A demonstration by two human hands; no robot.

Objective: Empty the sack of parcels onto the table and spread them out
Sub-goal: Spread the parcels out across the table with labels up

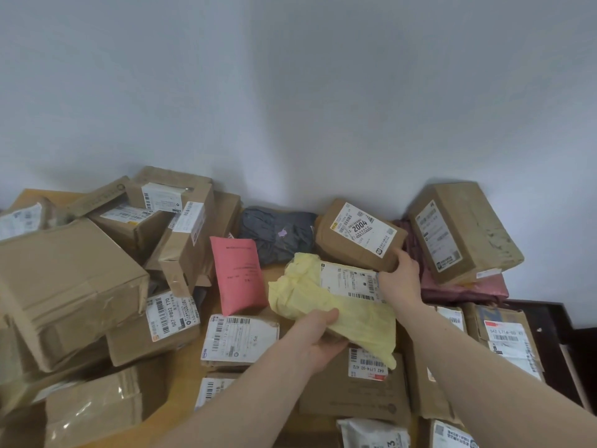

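Gripping yellow mailer with left hand, right hand seemingly grasping brown box

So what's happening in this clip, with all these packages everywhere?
A person is sorting parcels on a wooden table against a pale wall. The left hand grips the near edge of a yellow soft mailer, held just above the pile. The right hand holds the mailer's labelled end and also touches a brown box marked 2004. Cardboard boxes are heaped at the left; a pink mailer and a grey bag lie behind. No sack is in view.
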